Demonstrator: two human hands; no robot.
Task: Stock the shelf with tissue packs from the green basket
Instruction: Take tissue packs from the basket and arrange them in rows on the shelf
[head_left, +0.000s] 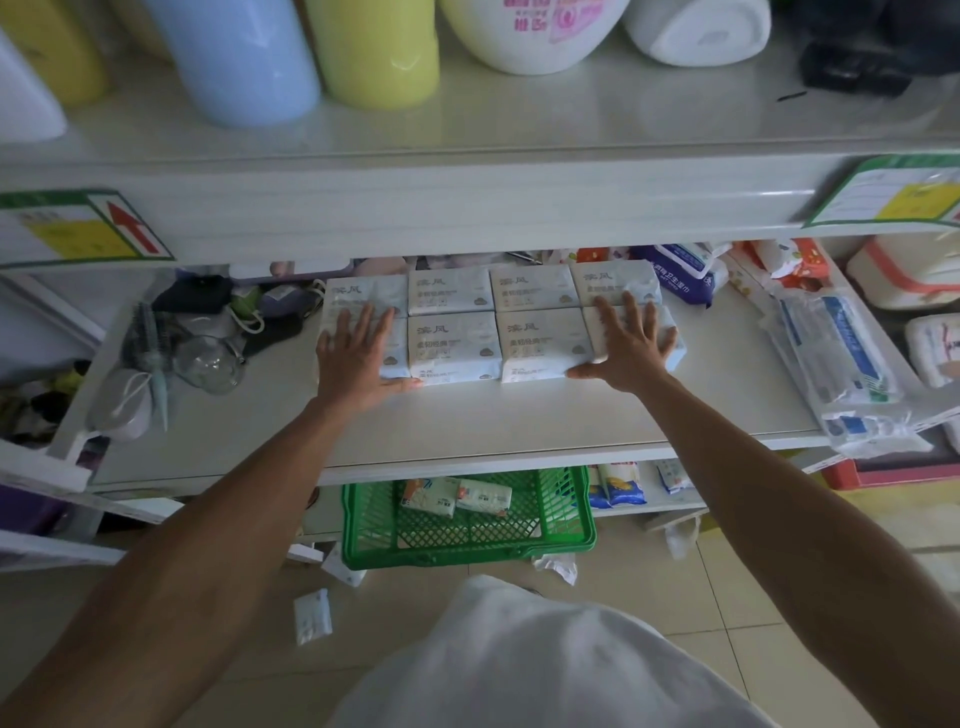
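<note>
Bare shelf (467, 421) runs along the front edge; tissue packs (493, 322) fill mid-shelf, clutter (197, 332) crowds the left end, plastic-wrapped goods (831, 358) the right.

Pastel paper rolls (249, 62) on upper shelf, hairbrush (148, 338), glass bulb (208, 364), blue wipes pack (685, 273)

The tissue packs (454, 345) are showing white and pale blue. The basket (467, 540) at the bottom middle is looking bright green.

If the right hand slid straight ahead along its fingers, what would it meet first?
Probably the back-row white tissue pack: the right hand lies flat on the front-row pack, fingertips already at its front edge. Depth is unclear.
</note>
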